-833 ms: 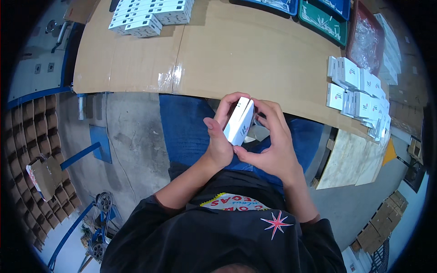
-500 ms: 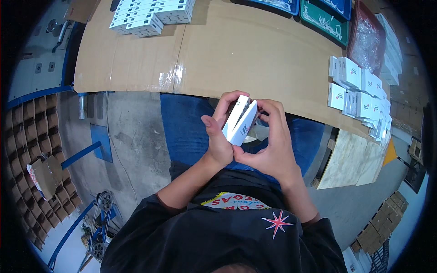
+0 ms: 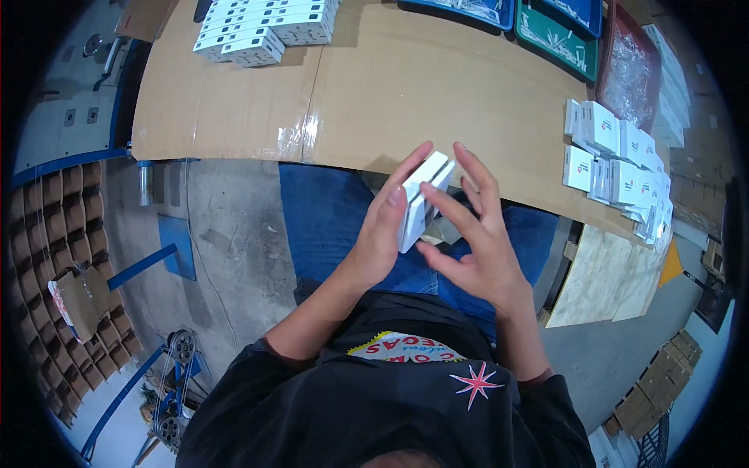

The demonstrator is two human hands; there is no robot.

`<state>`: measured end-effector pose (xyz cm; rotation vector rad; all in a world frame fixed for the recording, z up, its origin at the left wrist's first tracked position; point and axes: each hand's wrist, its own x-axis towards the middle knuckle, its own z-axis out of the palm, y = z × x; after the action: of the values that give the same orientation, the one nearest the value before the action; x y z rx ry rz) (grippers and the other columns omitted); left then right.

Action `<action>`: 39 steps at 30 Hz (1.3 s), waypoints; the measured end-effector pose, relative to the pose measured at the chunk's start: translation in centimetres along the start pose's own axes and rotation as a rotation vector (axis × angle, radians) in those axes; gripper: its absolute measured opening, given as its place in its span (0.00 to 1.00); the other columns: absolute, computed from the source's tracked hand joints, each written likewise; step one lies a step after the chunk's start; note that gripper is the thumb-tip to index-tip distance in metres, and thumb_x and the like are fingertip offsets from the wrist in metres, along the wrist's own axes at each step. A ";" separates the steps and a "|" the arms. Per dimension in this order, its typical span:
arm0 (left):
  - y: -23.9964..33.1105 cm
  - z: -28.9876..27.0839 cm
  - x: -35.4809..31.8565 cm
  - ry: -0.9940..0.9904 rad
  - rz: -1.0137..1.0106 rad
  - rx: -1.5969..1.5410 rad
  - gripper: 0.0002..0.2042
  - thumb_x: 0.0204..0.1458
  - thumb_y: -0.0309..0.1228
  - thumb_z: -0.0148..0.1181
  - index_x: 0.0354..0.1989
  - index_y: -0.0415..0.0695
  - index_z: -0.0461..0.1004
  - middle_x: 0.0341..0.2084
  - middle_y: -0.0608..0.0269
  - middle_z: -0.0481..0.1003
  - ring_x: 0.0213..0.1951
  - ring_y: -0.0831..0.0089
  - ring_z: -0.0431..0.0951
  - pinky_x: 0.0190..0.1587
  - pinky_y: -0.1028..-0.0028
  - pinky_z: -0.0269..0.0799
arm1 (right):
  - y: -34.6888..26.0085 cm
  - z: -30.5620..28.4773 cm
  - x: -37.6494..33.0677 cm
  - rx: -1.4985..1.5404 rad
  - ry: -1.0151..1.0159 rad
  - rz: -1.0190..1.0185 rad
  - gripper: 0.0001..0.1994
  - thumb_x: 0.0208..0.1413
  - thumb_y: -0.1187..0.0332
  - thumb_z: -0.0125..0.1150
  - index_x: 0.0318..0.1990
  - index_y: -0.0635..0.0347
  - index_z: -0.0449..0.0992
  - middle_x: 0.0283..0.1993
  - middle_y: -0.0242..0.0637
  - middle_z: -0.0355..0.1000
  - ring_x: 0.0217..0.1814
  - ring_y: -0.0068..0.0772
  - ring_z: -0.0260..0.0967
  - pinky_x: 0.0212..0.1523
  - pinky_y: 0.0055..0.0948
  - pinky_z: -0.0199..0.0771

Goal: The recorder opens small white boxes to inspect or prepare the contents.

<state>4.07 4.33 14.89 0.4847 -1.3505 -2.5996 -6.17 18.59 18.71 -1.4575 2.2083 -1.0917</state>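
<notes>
A small white carton [image 3: 413, 222] is tilted upright above my lap, just off the table's near edge. My left hand [image 3: 378, 243] is closed around its left side, with the thumb along the face toward me. My right hand [image 3: 490, 253] has its fingers spread on the carton's right side. Its index fingertip touches the carton near the top, while the thumb is close to the lower corner. A dark slit runs along the carton's upper part. What lies inside the carton is hidden.
White boxes [image 3: 257, 27] are stacked at the table's far left. More white cartons [image 3: 616, 168] are piled at the right edge. Behind them are a red tray [image 3: 630, 70] of clear plastic, a green tray [image 3: 555, 39] and blue trays [image 3: 460, 9] of small white pieces.
The carton's open flap has moved in against its body, and the carton has turned more upright. My right hand has loosened from its grip, with fingers now spread.
</notes>
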 end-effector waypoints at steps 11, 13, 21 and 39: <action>0.3 0.5 0.2 -0.012 0.222 0.213 0.46 0.59 0.67 0.45 0.70 0.35 0.57 0.56 0.55 0.64 0.59 0.67 0.68 0.61 0.68 0.64 | -0.5 2.0 -0.7 0.428 0.164 0.198 0.49 0.40 0.65 0.83 0.72 0.62 0.61 0.69 0.48 0.60 0.69 0.50 0.66 0.63 0.44 0.76; -0.3 0.3 0.2 0.005 0.267 0.280 0.46 0.59 0.69 0.44 0.68 0.35 0.59 0.55 0.55 0.65 0.58 0.67 0.69 0.60 0.68 0.66 | -0.5 2.0 -0.5 0.436 0.181 0.187 0.48 0.39 0.66 0.82 0.70 0.63 0.63 0.67 0.48 0.61 0.68 0.49 0.67 0.63 0.44 0.77; -0.5 0.2 0.3 0.058 0.300 0.177 0.43 0.60 0.68 0.40 0.63 0.35 0.64 0.54 0.54 0.65 0.54 0.66 0.73 0.57 0.65 0.70 | -0.8 1.9 0.0 0.383 0.216 0.125 0.44 0.35 0.66 0.81 0.64 0.65 0.66 0.62 0.48 0.64 0.62 0.47 0.69 0.59 0.41 0.79; 0.4 1.7 0.2 0.140 0.191 0.200 0.48 0.55 0.75 0.36 0.63 0.37 0.64 0.53 0.52 0.70 0.57 0.64 0.72 0.63 0.64 0.66 | 0.0 1.7 -0.3 0.418 0.279 0.101 0.45 0.34 0.63 0.84 0.63 0.68 0.69 0.61 0.48 0.67 0.62 0.45 0.71 0.60 0.38 0.79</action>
<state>3.28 5.35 16.08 0.5275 -1.5346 -2.2487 -5.02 18.12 17.56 -1.0585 2.0241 -1.6807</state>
